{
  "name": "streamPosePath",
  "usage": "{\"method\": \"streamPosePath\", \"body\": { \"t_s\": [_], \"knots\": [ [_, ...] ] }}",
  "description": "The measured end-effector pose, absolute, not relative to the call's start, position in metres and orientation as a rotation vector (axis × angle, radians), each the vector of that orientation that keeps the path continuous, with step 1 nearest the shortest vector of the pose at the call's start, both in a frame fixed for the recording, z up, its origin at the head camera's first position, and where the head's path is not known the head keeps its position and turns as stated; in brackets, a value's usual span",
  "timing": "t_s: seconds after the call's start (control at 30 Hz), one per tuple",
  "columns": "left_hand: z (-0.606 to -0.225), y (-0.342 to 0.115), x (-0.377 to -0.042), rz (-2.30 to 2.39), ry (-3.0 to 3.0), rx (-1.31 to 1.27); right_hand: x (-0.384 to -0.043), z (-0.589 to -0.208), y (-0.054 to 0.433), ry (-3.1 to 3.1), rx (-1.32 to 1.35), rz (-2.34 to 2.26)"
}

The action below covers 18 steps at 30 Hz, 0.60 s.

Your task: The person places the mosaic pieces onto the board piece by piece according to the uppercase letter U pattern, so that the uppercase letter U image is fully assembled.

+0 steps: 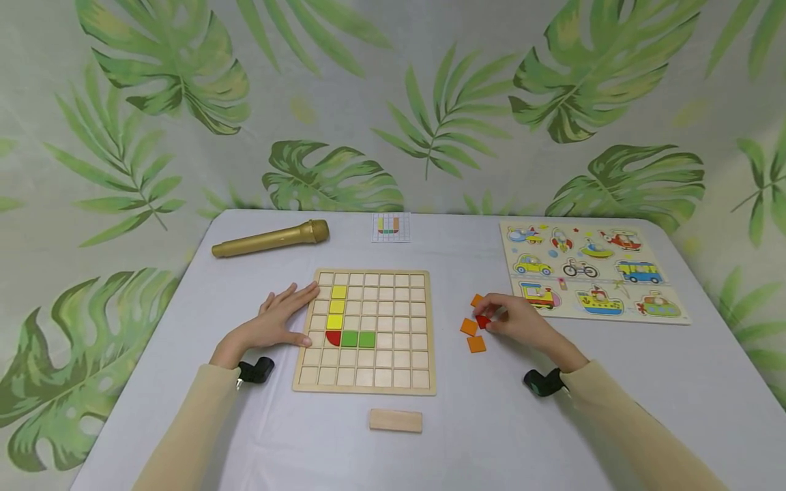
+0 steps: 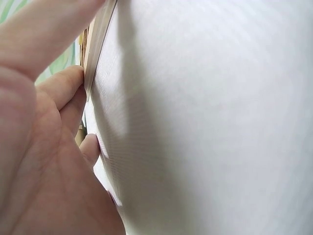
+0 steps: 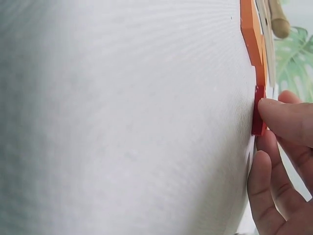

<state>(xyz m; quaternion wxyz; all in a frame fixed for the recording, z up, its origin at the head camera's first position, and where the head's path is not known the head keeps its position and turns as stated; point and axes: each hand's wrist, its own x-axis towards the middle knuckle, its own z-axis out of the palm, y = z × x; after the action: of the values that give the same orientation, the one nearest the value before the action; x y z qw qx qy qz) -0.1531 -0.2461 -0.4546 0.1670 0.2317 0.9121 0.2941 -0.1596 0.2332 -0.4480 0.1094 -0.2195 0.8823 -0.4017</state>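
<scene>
A wooden grid board (image 1: pixel 405 392) lies in front of me. On it a column of yellow tiles (image 1: pixel 336 307) runs down to a red quarter-round tile (image 1: pixel 333 337), with two green tiles (image 1: pixel 358 339) beside that. My left hand (image 1: pixel 279 320) rests at the board's left edge, fingers spread and thumb touching the rim; the left wrist view shows its palm. To the right of the board, my right hand (image 1: pixel 512 319) pinches another red quarter-round tile (image 3: pixel 257 111) at table level. Three orange tiles (image 1: pixel 476 344) lie just left of those fingers, one partly covered by the hand.
A wooden block (image 1: pixel 396 421) lies before the board's near edge. Behind the board are a gold microphone (image 1: pixel 270 239) and a small pattern card (image 1: pixel 391 228). At the back right sits a vehicle puzzle board (image 1: pixel 592 273), close to my right hand.
</scene>
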Motion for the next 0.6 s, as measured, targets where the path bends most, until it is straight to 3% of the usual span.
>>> {"method": "streamPosePath", "body": {
  "t_s": [0.6],
  "knots": [
    [-0.4517, -0.2448, -0.1524, 0.828, 2.598, 0.656, -0.1627, -0.4402, 0.2389, 2.556, -0.592, -1.236]
  ]
}}
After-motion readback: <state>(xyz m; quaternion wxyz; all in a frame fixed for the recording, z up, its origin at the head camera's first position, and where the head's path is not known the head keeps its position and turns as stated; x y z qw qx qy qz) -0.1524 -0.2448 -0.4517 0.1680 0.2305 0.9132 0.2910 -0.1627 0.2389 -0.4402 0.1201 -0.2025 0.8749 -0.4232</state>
